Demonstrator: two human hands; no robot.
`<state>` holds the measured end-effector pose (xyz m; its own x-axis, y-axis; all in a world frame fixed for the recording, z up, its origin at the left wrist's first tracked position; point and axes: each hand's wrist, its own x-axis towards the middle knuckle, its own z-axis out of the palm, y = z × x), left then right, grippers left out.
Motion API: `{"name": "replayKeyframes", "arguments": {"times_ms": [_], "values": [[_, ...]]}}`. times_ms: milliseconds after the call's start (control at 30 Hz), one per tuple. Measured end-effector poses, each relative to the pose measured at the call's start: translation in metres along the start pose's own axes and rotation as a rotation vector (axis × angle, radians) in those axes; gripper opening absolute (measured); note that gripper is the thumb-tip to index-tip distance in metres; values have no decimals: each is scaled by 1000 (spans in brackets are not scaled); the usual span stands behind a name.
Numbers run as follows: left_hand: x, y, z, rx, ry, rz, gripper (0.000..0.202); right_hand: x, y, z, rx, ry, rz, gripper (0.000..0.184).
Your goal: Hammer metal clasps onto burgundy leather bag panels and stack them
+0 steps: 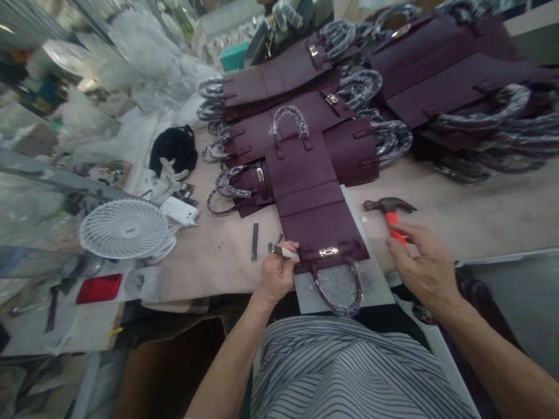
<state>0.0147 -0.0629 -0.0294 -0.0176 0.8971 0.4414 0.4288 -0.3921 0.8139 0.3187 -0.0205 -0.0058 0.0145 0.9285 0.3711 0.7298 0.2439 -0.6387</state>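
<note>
My left hand (278, 276) is closed around a short metal punch (283, 251), tilted, at the left edge of a dark burgundy bag panel (321, 224). The panel lies flat on a pale board (375, 285) in front of me, its gold clasp (329, 252) near the front. A plastic-wrapped handle (338, 308) curves toward my body, and a second wrapped handle (290, 121) stands at the far end. To the right, my right hand (425, 267) has its thumb and fingers around the orange handle of a claw hammer (391, 205). The lower handle is hidden by the hand.
More burgundy bag pieces (279, 78) with wrapped handles lie behind and in a pile (437, 75) at right. A dark metal bar (254, 241) lies left of the panel. Farther left are a white fan (124, 228), a black cap (172, 150) and a red object (99, 288).
</note>
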Motion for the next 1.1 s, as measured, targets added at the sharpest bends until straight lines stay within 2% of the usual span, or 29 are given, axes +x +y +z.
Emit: {"name": "replayKeyframes", "arguments": {"times_ms": [67, 167, 300, 400, 500, 567, 667, 733, 800, 833, 900, 967, 1033, 1100], "values": [[0, 1, 2, 16, 12, 16, 6, 4, 27, -11, -161, -16, 49, 38], [1, 3, 4, 22, 1, 27, 7, 2, 52, -18, -351, -190, 118, 48], [1, 5, 5, 45, -25, 31, 8, 1, 45, -13, -430, -422, 261, 47], [0, 4, 6, 68, -33, 30, 8, 9, 32, -10, -429, -450, 334, 37], [-1, 3, 7, 71, -46, 36, 11, 20, 28, -13, -263, -466, 507, 22], [-2, 2, 8, 73, -45, 51, 13, 24, 25, -18, 64, -512, 695, 17], [-3, 4, 10, 78, -32, 69, 15, 25, 11, -28, 601, -589, 905, 21], [-4, 5, 12, 76, -28, 68, 17, 25, -8, -37, 730, -575, 953, 25], [-4, 6, 14, 76, -36, 57, 19, 24, -36, -50, 714, -492, 876, 29], [-4, 6, 14, 77, -40, 49, 21, 24, -51, -58, 679, -445, 783, 34], [-3, 7, 15, 82, -47, 29, 22, 21, -80, -72, 522, -337, 494, 41], [-3, 8, 16, 88, -50, 19, 22, 16, -104, -81, 317, -270, 138, 44], [-3, 10, 16, 101, -46, 17, 20, 12, -120, -83, 136, -314, -185, 42], [-3, 11, 16, 116, -51, 20, 19, 11, -127, -84, 7, -454, -374, 40]]}}
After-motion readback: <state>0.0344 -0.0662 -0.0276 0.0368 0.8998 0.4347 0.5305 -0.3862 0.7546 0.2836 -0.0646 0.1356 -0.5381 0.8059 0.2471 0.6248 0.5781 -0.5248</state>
